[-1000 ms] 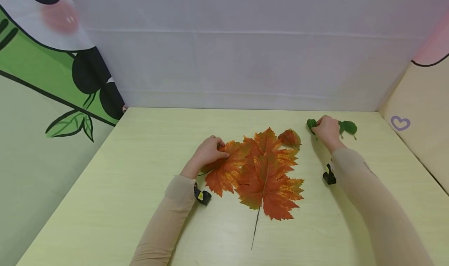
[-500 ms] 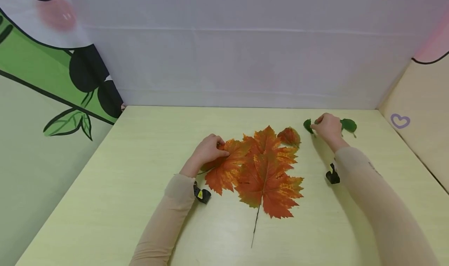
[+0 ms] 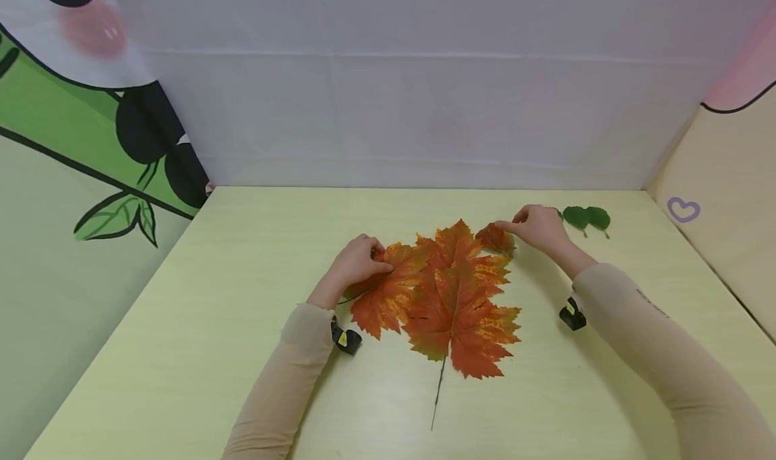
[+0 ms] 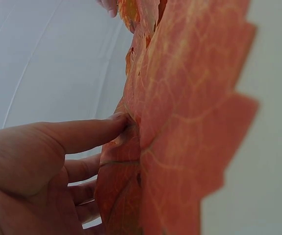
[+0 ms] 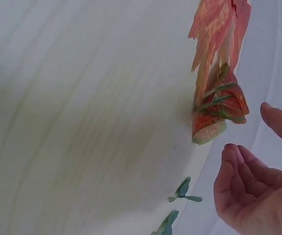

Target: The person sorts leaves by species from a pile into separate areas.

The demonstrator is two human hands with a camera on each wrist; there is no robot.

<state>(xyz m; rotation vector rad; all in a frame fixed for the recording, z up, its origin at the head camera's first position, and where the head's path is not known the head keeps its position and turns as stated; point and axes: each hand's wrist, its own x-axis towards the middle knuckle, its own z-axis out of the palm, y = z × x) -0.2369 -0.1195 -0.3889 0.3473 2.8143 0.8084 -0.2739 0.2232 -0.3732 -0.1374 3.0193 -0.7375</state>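
My left hand point(image 3: 358, 263) pinches an orange maple leaf point(image 3: 391, 302) near its stem, at the left of a group of overlapping artificial leaves. In the left wrist view the thumb presses against the red leaf point(image 4: 180, 112), with the other fingers partly behind it. A larger maple leaf point(image 3: 457, 318) lies in the middle, its thin dark stem pointing toward me. My right hand point(image 3: 541, 230) is beside a small cluster of orange-green leaves point(image 3: 498, 239) at the upper right. In the right wrist view a gap shows between thumb and fingers, apart from the cluster point(image 5: 224, 105).
Small green leaves point(image 3: 575, 216) lie in a row near the table's back edge, one partly behind the right hand. A pale cloth wall point(image 3: 388, 123) rises behind the table point(image 3: 200, 325). Printed panels stand at both sides. Black camera straps hang at both wrists.
My right hand has let go of a small green leaf and moved left to the orange-green cluster. The left hand stays on the maple leaf.
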